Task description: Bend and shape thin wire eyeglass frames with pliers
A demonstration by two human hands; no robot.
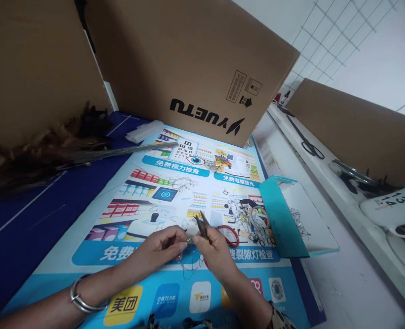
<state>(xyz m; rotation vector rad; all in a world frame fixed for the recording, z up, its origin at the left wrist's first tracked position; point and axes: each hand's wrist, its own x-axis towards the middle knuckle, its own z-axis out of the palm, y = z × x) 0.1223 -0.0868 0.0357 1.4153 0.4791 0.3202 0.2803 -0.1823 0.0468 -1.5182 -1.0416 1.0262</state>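
My left hand (170,244) is closed in a pinch, thumb against fingertips, on a thin wire (189,240) that runs toward my right hand. A pair of scissors (202,224) with red handles sits in my right hand (216,253), its dark blades pointing up and away. The right thumb and forefinger tips are close to the wire's other end; whether they pinch it I cannot tell. Below the hands, some loose thin strands (193,269) lie on the printed sheet. A tangle of dark wire pieces (245,217) lies to the right, with a clear ring like a tape roll (259,218) on it.
A teal box (285,219) stands open at the right with wire bits inside. Behind are a large cardboard box (189,59) and a long wire bundle (130,150) beside brown feathery material (41,146). Black scissors (312,148) and a white mug (391,210) rest on the right ledge.
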